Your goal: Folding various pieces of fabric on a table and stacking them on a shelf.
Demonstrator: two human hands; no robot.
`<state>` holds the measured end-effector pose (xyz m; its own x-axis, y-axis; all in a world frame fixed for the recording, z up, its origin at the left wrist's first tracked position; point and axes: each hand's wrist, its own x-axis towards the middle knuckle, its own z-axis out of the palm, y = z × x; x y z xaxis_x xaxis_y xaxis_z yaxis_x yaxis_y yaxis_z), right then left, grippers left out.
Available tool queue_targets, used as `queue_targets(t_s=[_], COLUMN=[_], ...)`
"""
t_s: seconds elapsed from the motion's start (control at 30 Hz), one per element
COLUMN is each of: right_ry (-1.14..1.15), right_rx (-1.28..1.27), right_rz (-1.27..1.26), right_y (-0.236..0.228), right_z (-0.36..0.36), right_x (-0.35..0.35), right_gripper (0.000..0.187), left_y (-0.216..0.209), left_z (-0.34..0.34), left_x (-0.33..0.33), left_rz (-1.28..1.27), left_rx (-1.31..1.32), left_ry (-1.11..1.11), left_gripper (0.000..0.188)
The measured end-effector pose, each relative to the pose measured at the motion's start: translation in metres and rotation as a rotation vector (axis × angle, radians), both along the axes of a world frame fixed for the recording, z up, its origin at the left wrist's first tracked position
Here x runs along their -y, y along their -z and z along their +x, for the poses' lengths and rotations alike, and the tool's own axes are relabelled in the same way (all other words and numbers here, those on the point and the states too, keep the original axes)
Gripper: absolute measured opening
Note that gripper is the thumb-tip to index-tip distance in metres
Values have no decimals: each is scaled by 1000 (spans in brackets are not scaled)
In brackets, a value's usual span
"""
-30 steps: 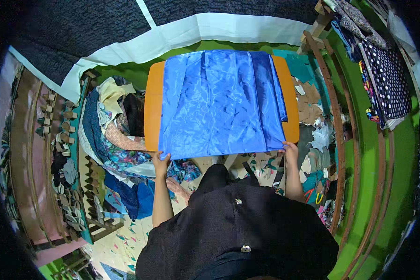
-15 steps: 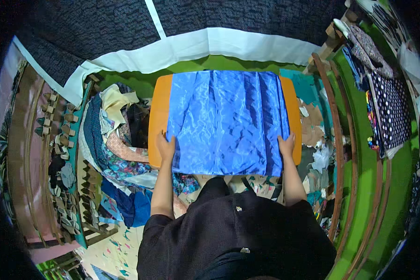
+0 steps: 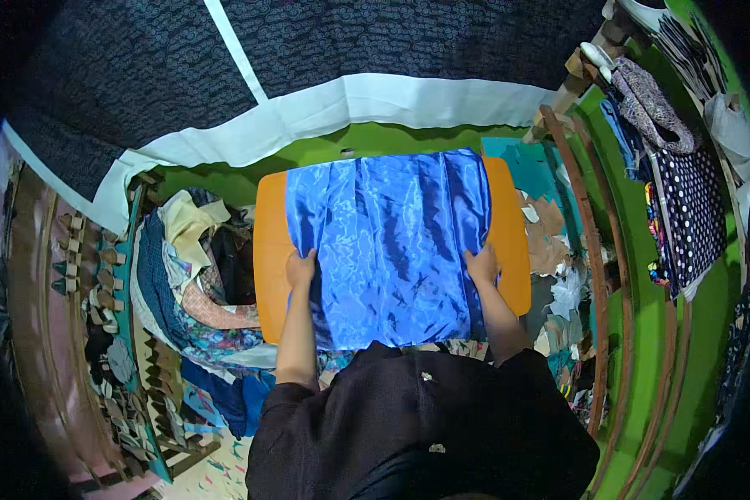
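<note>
A shiny blue satin cloth [image 3: 383,250] with lengthwise folds lies over an orange tabletop [image 3: 508,237] with rounded corners. The tabletop shows on both sides of it, and the near edge of the cloth hangs by my black shirt. My left hand [image 3: 300,268] is closed on the cloth's left edge, thumb on top. On the opposite edge my right hand [image 3: 482,265] grips the cloth in the same way. Between the hands the fabric is drawn in and creased. The fingers under the cloth are partly hidden.
Heaped garments and fabric [image 3: 196,308] lie left of the table. Farther left stands a teal-edged rack [image 3: 125,283] of wooden pegs. Scraps [image 3: 546,229] and leaning wooden rails [image 3: 587,250] are on the right, with a polka-dot cloth [image 3: 687,208] hanging beyond. A dark patterned curtain [image 3: 350,50] hangs in front.
Both hands have drawn the cloth's side edges inward, the right hand moving left. The cloth looks narrower and more of the orange tabletop shows on the right. My view has shifted slightly.
</note>
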<state>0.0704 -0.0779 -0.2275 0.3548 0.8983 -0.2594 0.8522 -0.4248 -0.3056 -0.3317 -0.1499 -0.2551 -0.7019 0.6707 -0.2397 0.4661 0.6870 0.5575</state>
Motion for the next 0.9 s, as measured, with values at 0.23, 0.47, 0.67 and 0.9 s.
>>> queue_targets(t_s=[0.23,0.47,0.67,0.9], right_ry=[61,43,45,210], right_rx=[-213,-184,-666,-1464], right_rz=[66,39,69,-170], right_y=[23,8,37,-46], right_z=[35,23,53,64], right_x=[-12,-27,-42,22], right_gripper=[59,62,29,22], left_y=[21,34,21,2], left_z=[-39,-55,-58,-55], left_x=[11,13,11,74], left_rz=[199,318,231,282], left_rx=[389,698,890,1037], left_ry=[50,-92,-44,-76], left_gripper=[40,46,31,33])
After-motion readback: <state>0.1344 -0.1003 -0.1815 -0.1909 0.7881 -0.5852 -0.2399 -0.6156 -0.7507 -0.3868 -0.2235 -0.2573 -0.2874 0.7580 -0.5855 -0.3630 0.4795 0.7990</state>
